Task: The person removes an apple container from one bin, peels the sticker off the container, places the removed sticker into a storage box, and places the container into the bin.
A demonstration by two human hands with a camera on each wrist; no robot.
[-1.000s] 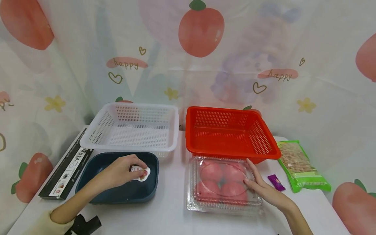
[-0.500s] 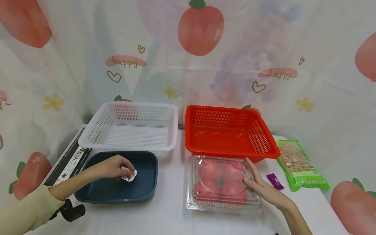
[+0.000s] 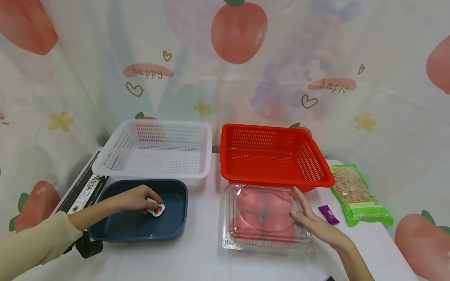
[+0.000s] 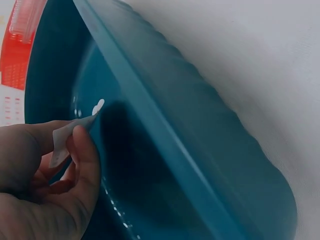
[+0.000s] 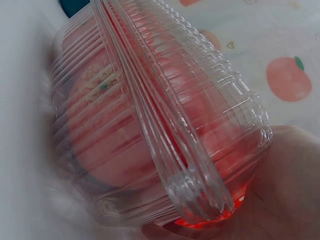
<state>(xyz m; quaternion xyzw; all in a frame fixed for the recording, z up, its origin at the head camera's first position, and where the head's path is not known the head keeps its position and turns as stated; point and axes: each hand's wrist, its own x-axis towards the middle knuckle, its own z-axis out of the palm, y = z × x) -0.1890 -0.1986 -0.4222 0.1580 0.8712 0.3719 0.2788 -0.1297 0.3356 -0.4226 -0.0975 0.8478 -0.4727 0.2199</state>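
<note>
My left hand (image 3: 136, 198) pinches a thin white fruit-printed label (image 3: 158, 211) over the floor of the dark-blue basin (image 3: 172, 226); my right hand (image 3: 318, 226), fingers (image 3: 305, 200) extended, rests against the clear clamshell box (image 3: 260, 245) of four pink rounds (image 3: 277, 225).

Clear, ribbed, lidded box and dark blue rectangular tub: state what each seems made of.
Clear, ribbed, lidded box: probably thin glossy plastic; transparent, with sharp highlights along its ridges. Dark blue rectangular tub: likely smooth opaque plastic, from its rounded corners and soft sheen; coated metal is possible.
</note>
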